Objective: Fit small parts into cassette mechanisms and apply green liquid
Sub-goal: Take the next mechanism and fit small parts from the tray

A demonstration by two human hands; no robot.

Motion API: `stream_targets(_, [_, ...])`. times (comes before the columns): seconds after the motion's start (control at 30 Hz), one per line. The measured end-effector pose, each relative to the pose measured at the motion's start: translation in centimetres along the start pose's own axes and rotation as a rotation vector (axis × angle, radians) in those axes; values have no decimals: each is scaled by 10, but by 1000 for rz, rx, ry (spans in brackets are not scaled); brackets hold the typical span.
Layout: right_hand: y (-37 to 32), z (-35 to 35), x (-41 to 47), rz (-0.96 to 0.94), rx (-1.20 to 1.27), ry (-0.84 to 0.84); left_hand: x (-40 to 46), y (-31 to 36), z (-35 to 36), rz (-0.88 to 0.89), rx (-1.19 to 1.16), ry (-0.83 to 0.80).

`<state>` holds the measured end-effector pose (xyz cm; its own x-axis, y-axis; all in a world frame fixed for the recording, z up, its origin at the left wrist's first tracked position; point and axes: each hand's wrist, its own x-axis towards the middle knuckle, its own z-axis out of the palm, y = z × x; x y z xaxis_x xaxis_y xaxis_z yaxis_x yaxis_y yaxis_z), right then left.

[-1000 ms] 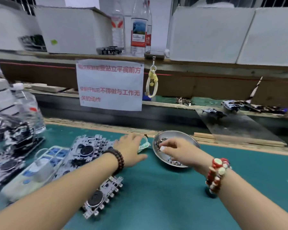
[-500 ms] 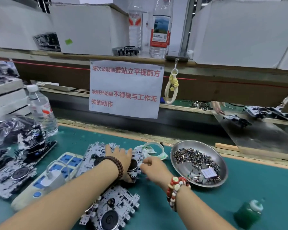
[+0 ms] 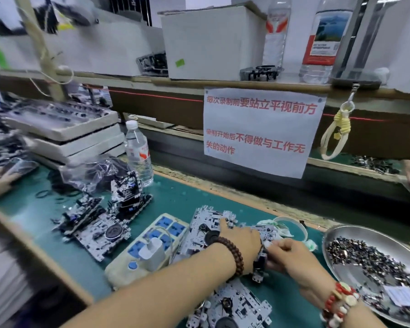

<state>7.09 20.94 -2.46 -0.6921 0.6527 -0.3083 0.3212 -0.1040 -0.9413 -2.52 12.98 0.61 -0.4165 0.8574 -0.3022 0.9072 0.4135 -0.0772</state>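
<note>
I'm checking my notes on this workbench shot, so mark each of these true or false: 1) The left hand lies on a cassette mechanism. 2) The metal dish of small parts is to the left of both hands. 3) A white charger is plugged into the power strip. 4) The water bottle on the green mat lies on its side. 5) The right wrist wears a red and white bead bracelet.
1) True: the left hand lies on a cassette mechanism.
2) False: the metal dish is to the right of the right hand.
3) True: white charger, power strip.
4) False: the water bottle stands upright.
5) True: bead bracelet.
</note>
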Motion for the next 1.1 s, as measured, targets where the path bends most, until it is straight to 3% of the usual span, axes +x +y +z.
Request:
stream_targets(0.23, [-9,-9,-4,-3,184,3,-9,8,-6,34,-47,137])
stream_targets(0.43, [-7,-19,-16,-14,255,23,-12,20,-5,52,-16,156])
stream_targets(0.77, [10,-29,-27,-48,188,196,-8,31,18,131,-138,242])
stream_targets(1.1, [15,-50,-33,-80,180,244,3,26,11,85,-364,-51])
